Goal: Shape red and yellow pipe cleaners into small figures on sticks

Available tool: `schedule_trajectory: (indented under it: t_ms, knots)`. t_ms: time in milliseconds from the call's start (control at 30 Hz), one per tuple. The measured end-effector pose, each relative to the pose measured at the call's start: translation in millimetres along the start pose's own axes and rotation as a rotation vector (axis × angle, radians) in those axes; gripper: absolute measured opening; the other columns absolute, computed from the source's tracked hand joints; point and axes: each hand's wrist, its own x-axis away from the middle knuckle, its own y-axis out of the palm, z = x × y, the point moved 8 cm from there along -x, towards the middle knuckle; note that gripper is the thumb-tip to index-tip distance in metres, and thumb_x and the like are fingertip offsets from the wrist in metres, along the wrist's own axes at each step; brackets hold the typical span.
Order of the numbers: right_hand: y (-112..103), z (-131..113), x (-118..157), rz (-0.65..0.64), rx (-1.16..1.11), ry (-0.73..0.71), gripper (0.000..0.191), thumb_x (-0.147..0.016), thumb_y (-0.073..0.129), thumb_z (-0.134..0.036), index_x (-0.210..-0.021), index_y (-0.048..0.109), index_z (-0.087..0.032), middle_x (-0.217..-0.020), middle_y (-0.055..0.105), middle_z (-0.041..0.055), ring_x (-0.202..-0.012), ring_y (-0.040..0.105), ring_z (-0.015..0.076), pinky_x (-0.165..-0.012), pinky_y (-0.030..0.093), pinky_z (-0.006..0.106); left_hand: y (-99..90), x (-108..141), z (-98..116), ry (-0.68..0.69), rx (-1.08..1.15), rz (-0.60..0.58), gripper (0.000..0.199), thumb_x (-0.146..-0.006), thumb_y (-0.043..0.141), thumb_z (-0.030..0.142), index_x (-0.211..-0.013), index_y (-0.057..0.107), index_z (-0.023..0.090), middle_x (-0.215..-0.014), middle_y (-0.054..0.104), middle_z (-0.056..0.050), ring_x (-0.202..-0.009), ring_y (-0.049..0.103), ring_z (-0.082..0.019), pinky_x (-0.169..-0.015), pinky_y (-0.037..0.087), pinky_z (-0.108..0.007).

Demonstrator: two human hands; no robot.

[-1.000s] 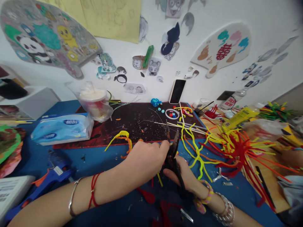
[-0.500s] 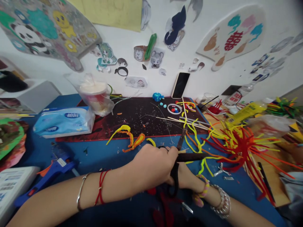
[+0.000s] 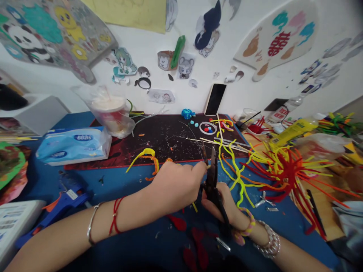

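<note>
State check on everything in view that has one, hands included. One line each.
Left hand: closed, pinching
Yellowish piece: gripped, tip at the blades
Right hand: closed on scissors handles
Scissors: held, blades parted
Phone: propped up, screen dark
Glue gun: lying down; on/off can't tell
Drink cup: upright, bagged
Tissue pack: lying flat

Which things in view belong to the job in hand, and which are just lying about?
Likely in the job:
scissors, in the right hand
yellowish piece, pinched by the left hand
fuzzy stems, probably material

Apparently just lying about:
tissue pack
wrapped cup
phone
</note>
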Motion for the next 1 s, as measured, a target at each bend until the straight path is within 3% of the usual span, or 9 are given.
schedule_trajectory:
  t_ms: [167,333,500,600,767,1000]
  knots:
    - [1.9,8.1,-4.0,-0.006,-0.009,0.079,0.017,-0.069,0.056,-0.027,-0.058,0.048,-0.016,-0.051,0.046,-0.0024,-0.046,0.041,0.0092,-0.045,0.035,0.022,-4.6,-4.4,-7.8,-0.013,0.043,0.023,0.018,-0.086,0.035,0.019,-0.085,0.052,0.015,-0.061,0.063,-0.002,-0.052,0.062,-0.02,-0.041,0.034,-0.024]
    - [-1.0,25.6,-8.5,0.027,-0.053,0.151,0.026,-0.068,0.064,-0.034,-0.084,0.053,-0.017,-0.077,0.055,0.0025,-0.067,0.053,0.0156,-0.061,0.045,0.026,-8.4,-2.5,-8.7,-0.012,-0.101,0.0,0.017,-0.081,0.038,0.015,-0.089,0.053,0.014,-0.055,0.061,-0.003,-0.045,0.06,-0.02,-0.037,0.029,-0.023]
    - [1.1,19.0,-10.1,0.011,-0.133,-0.001,0.045,-0.071,0.063,-0.035,-0.108,0.045,-0.02,-0.105,0.052,0.0075,-0.098,0.051,0.0233,-0.086,0.042,0.035,-2.3,-1.6,-5.0,0.01,-0.07,-0.075,0.017,-0.08,0.038,0.013,-0.09,0.052,0.014,-0.057,0.062,-0.003,-0.046,0.06,-0.021,-0.038,0.031,-0.024]
    - [2.2,12.4,-9.5,0.007,-0.108,-0.054,0.053,-0.071,0.063,-0.036,-0.115,0.038,-0.02,-0.111,0.049,0.009,-0.103,0.049,0.0246,-0.089,0.04,0.037,1.8,-1.0,0.8,0.043,-0.007,-0.078,0.015,-0.079,0.04,0.013,-0.09,0.05,0.015,-0.058,0.062,-0.002,-0.049,0.061,-0.022,-0.039,0.034,-0.025]
    - [2.3,9.6,-9.0,0.025,-0.039,-0.039,0.054,-0.064,0.069,-0.037,-0.107,0.042,-0.018,-0.104,0.051,0.0093,-0.095,0.051,0.0246,-0.084,0.042,0.037,7.5,0.2,8.8,0.093,0.029,-0.053,0.012,-0.079,0.043,0.013,-0.09,0.048,0.014,-0.061,0.063,-0.003,-0.052,0.062,-0.021,-0.04,0.037,-0.025]
    - [-1.1,11.7,-5.6,0.036,-0.028,0.038,0.021,-0.065,0.063,-0.029,-0.075,0.048,-0.018,-0.069,0.05,-0.0002,-0.063,0.047,0.0146,-0.058,0.042,0.026,9.4,-2.5,2.1,0.051,0.051,-0.08,0.017,-0.082,0.036,0.01,-0.092,0.049,0.011,-0.057,0.061,-0.004,-0.051,0.061,-0.02,-0.041,0.039,-0.025]
